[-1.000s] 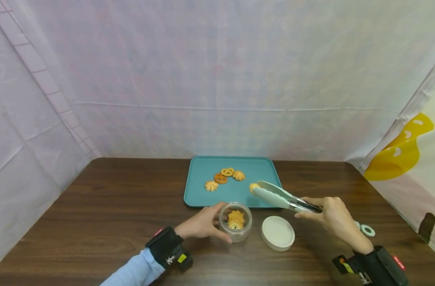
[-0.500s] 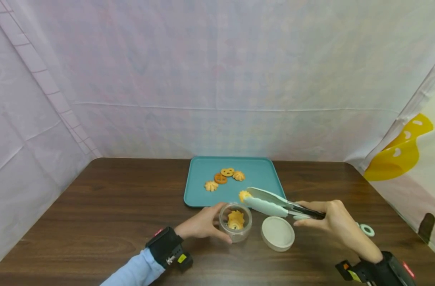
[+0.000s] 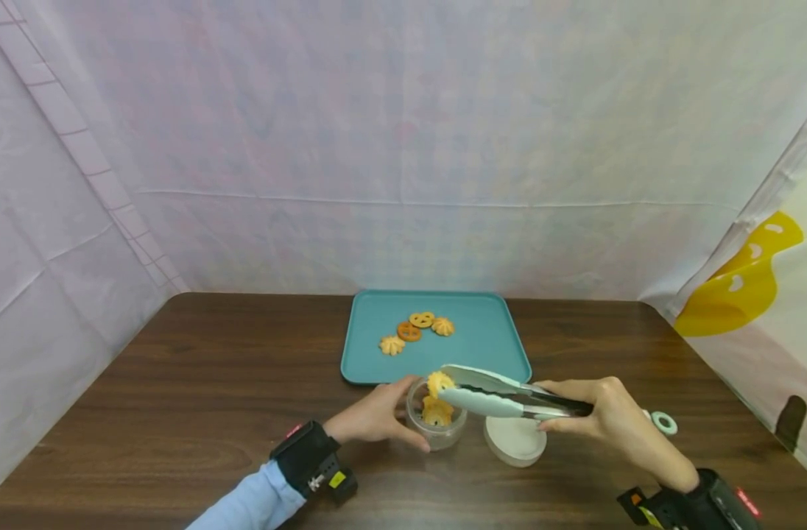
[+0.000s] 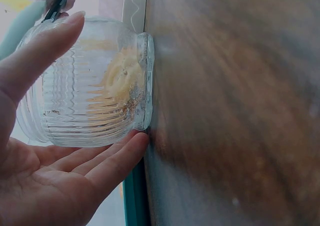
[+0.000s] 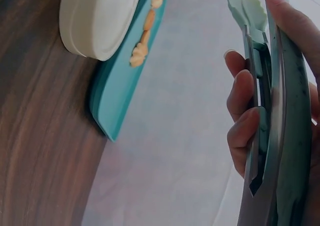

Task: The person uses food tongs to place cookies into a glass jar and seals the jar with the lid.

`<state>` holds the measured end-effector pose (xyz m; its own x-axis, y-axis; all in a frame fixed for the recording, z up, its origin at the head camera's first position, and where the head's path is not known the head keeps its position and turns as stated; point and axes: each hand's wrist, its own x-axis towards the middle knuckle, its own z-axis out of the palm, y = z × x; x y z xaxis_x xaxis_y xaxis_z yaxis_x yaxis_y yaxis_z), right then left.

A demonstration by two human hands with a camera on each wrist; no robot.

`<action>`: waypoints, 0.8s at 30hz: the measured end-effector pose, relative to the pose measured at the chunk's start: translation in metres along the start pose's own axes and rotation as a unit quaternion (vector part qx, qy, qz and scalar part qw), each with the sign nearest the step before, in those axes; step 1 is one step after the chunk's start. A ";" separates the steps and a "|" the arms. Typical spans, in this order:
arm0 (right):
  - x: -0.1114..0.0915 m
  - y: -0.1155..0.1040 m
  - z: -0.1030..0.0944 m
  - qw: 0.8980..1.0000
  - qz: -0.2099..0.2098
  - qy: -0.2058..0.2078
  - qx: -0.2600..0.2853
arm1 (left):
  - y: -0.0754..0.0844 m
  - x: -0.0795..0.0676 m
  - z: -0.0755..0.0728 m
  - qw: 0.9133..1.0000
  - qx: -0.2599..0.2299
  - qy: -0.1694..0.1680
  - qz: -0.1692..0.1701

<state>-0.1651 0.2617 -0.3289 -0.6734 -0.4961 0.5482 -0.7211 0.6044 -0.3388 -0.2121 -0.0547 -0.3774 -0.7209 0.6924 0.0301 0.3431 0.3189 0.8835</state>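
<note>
My left hand point(image 3: 380, 414) steadies a ribbed clear glass jar point(image 4: 85, 86) on the table, thumb on one side and fingers on the other. Inside the jar lie golden cookies point(image 3: 437, 412). Mint-green and metal tongs point(image 3: 490, 390) are gripped by my right hand point(image 3: 605, 416), fingers curled round one arm and thumb on the other in the right wrist view. Between the tong tips a pale yellow flower-shaped cookie point(image 3: 439, 383) is pinched right over the jar's mouth, overlapping its rim in the head view.
A teal tray point(image 3: 486, 316) behind the jar bears flower-shaped cookies point(image 3: 392, 345) and pretzel-shaped ones point(image 3: 409, 331). A round white lid point(image 3: 516, 442) lies right of the jar, partly under the tongs. Fabric walls border the wooden table point(image 3: 244, 368).
The right hand has brought the tongs and pinched cookie leftward and nearer, from above the tray's front edge to over the jar. The left hand and jar have stayed put.
</note>
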 end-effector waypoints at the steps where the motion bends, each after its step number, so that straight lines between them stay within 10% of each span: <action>1: 0.000 0.000 0.002 1.000 -0.004 0.001 -0.001 | 0.000 0.000 0.000 1.000 -0.001 0.000 0.001; 24: 0.002 -0.001 0.014 1.000 -0.008 -0.010 -0.022 | -0.001 0.000 -0.001 1.000 0.006 -0.001 0.000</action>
<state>-0.1686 0.2512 -0.3382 -0.6651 -0.5186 0.5373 -0.7245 0.6224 -0.2961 -0.2129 -0.0550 -0.3776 -0.7194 0.6941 0.0281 0.3500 0.3272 0.8777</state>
